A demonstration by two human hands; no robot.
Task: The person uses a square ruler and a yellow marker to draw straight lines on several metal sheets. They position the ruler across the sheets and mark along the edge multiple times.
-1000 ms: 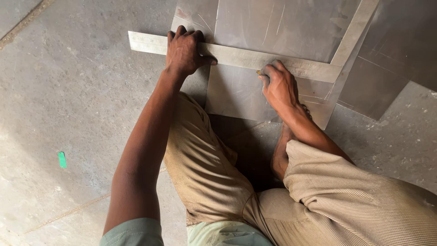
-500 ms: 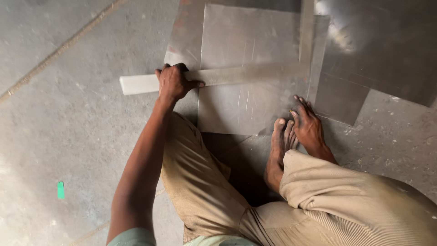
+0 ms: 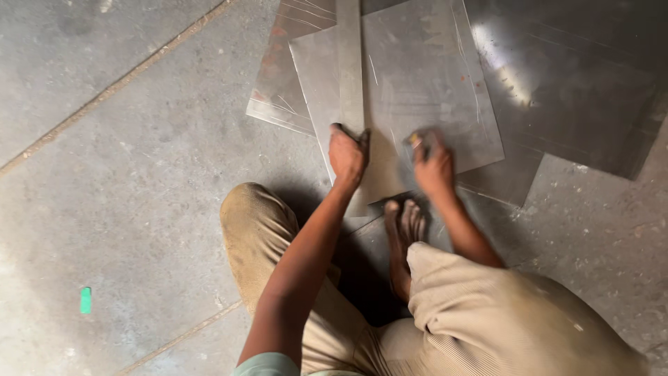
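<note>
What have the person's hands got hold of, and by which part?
The left hand presses the near end of a long metal straightedge onto the metal sheet. The right hand grips a small object, too blurred to identify.

1. No packages, signs or screens in view.
2. One possible label: a small green rectangular tag (image 3: 85,300) lying flat on the concrete floor (image 3: 125,195), well apart from the bent knee, off to its left. Any marking is too small to tell.
</note>
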